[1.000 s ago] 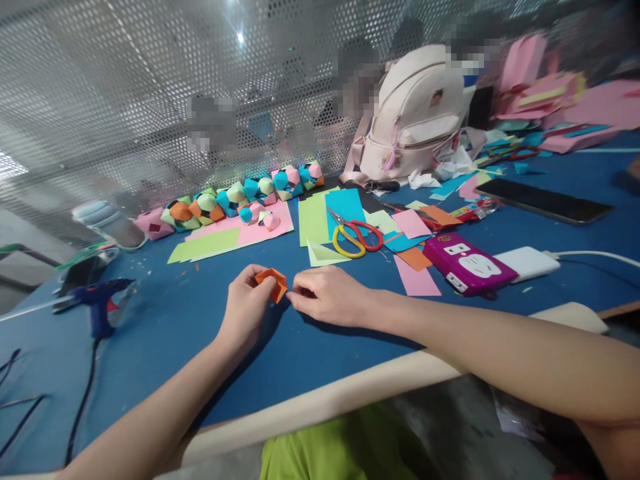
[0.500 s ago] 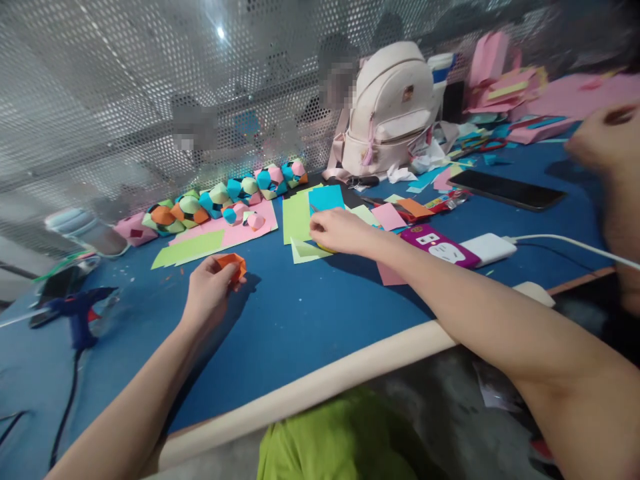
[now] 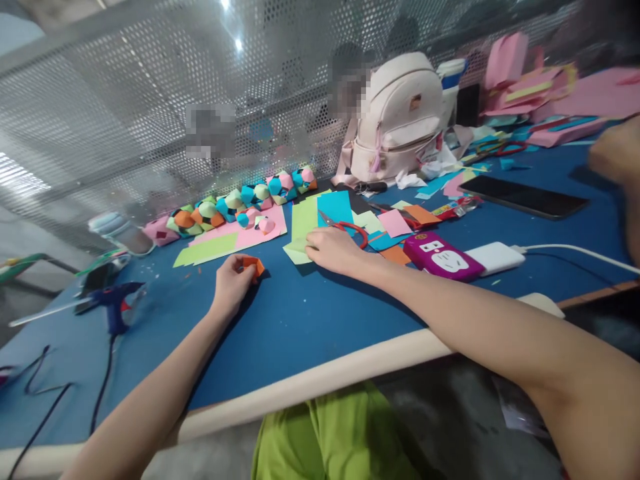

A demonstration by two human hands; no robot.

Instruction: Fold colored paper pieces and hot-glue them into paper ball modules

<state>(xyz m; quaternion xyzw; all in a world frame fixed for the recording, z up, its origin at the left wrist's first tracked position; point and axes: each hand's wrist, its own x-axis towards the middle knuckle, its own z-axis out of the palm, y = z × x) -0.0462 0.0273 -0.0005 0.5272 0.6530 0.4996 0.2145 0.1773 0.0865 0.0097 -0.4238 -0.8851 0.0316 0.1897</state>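
My left hand (image 3: 234, 283) is closed on a small folded orange paper piece (image 3: 254, 265) just above the blue table; its fingers hide part of the piece. Further right, my right hand (image 3: 333, 248) rests with curled fingers on a folded pale green paper (image 3: 297, 252), pinching its near edge. Under and behind that hand lie scissors; the red handle loop (image 3: 357, 233) shows, while the yellow one is covered. A blue sheet (image 3: 336, 207) and green sheets (image 3: 306, 217) lie just beyond.
Folded paper balls (image 3: 233, 203) line the mesh wall. A glue gun (image 3: 117, 307) with its cord stands at left. At right are a purple power socket (image 3: 443, 257), white adapter (image 3: 497, 258), phone (image 3: 525, 197) and backpack (image 3: 400, 120). Another person's blurred hand (image 3: 617, 150) is at far right.
My right hand has left the orange piece and reached forward to the pale green paper, which has shifted slightly left. My left hand keeps the orange piece. Another person's hand appeared at right.
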